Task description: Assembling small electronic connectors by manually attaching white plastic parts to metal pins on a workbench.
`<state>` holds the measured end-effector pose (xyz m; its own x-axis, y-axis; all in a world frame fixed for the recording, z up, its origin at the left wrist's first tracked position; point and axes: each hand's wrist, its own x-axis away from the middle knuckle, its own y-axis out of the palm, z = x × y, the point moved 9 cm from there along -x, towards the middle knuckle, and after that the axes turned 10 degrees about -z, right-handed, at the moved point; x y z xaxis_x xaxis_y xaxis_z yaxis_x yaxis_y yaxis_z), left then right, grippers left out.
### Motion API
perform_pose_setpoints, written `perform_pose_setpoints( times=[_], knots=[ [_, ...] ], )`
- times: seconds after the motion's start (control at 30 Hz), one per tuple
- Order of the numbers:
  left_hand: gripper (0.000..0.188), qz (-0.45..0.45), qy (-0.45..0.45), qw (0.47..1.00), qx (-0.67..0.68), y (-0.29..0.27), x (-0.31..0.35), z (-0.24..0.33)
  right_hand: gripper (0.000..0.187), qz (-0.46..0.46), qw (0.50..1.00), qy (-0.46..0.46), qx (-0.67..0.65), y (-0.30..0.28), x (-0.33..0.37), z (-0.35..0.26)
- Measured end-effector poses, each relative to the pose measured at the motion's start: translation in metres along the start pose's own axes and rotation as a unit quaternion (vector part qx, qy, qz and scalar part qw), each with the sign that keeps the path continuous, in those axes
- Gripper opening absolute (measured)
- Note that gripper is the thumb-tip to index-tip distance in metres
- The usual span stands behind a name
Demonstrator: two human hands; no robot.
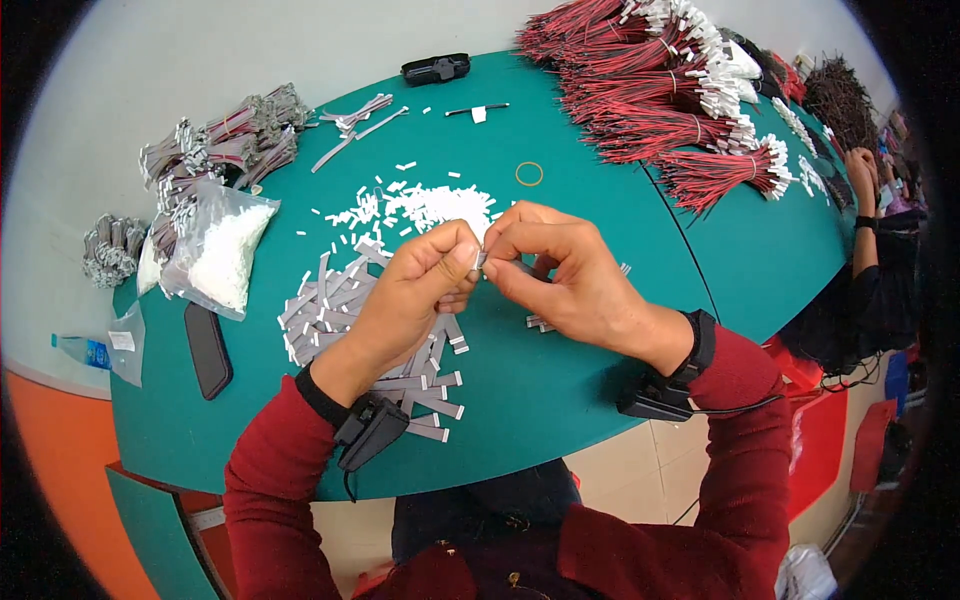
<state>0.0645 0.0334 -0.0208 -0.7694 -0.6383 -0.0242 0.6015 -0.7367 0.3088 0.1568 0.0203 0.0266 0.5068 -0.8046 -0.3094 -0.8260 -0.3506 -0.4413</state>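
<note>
My left hand (425, 275) and my right hand (560, 265) meet fingertip to fingertip above the middle of the table. Between them is a short grey ribbon cable (483, 259) with a small white connector at its end, mostly covered by the fingers. Both hands are closed in a pinch on it. Beneath and beside my left hand lies a loose heap of grey ribbon cables (335, 295) with white ends. Just beyond the hands is a scattered pile of small white connector pieces (440, 205). A few cable ends (538, 323) show below my right hand.
On the green table (500, 420) are bundled red-black wires (680, 130) at far right, bundled grey cables (240, 130) at far left, a bag of white pieces (225, 250), a dark phone (208, 350) and a rubber band (529, 174). Another person's hand (860, 175) is at right.
</note>
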Motion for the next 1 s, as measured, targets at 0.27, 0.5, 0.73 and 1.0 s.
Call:
perform_pose_setpoints(
  times=[0.27, 0.5, 0.73, 1.0],
  knots=[
    [0.025, 0.008, 0.004, 0.999, -0.042, -0.008, 0.0, 0.008, 0.005, -0.008, 1.0, -0.013, 0.014, 0.0, -0.002, -0.004],
    [0.028, -0.051, -0.008, 0.991, -0.123, -0.008, 0.002, 0.022, 0.014, 0.015, 0.986, 0.07, -0.15, -0.001, -0.001, 0.016],
    [0.031, -0.062, -0.008, 0.98, -0.186, -0.006, 0.002, 0.025, 0.014, -0.109, 0.946, 0.145, -0.269, 0.022, -0.003, 0.02],
    [0.022, 0.072, 0.037, 0.995, -0.056, -0.018, 0.006, 0.029, 0.013, -0.037, 0.93, 0.138, -0.339, 0.014, -0.002, 0.026]
  ],
)
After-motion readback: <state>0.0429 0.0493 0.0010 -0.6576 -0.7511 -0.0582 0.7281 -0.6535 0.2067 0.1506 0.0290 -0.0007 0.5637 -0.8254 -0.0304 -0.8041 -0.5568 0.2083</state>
